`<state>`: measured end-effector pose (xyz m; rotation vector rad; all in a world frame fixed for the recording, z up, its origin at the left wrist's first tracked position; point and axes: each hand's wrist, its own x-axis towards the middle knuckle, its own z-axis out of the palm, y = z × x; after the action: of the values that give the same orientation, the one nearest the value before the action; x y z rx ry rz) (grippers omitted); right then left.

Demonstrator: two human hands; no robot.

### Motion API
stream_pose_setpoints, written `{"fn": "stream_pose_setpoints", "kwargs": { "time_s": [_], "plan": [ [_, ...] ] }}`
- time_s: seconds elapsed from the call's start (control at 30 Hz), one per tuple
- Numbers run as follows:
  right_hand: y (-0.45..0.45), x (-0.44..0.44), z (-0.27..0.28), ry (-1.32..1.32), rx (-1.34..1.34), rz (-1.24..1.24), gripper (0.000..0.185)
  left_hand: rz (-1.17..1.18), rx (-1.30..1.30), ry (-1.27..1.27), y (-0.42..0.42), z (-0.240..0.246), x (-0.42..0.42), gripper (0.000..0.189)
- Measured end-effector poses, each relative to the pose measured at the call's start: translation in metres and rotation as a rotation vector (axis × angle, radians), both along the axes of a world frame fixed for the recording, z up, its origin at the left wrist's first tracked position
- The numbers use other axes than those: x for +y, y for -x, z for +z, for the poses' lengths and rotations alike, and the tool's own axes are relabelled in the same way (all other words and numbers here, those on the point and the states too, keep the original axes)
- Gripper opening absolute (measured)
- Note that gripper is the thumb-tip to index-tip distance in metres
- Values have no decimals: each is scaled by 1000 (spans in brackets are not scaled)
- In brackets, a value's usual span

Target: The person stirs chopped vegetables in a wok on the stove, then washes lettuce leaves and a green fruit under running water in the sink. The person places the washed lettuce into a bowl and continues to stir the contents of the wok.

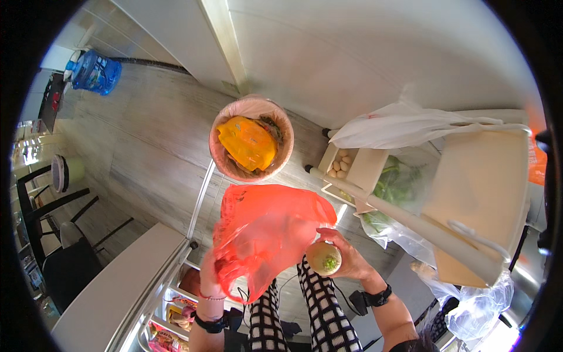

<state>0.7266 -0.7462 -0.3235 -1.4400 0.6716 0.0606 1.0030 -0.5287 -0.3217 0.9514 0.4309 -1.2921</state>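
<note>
My right hand (345, 253) grips a pale, round vegetable (314, 257), seen end-on. It looks like a white radish, with a small green tuft at its cut top. A translucent red plastic bag (272, 220) spreads in front of my legs, held at its left side by my left hand (208, 270). Red film covers most of the left fingers. The vegetable is beside the bag's lower right edge; what the bag contains cannot be made out. Just beyond the bag stands a pink-lined bin (215, 152) holding a yellow wrapper (248, 143) and other scraps.
To the right, a shelf rack (475, 189) carries eggs (338, 167), bagged green vegetables (396, 185) and a white plastic bag (396, 127). An open refrigerator door (132, 268) with packaged food is at lower left. Further off are a black chair (70, 268) and a blue water jug (96, 72).
</note>
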Motion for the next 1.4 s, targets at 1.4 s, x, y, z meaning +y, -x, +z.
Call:
{"fn": "stream_pose_setpoints", "kwargs": {
  "time_s": [1.4],
  "plan": [
    [4, 17, -37, -168, -24, -4, 83, -1988, -1489, -174, -135, -187, -297, 34]
  ]
}}
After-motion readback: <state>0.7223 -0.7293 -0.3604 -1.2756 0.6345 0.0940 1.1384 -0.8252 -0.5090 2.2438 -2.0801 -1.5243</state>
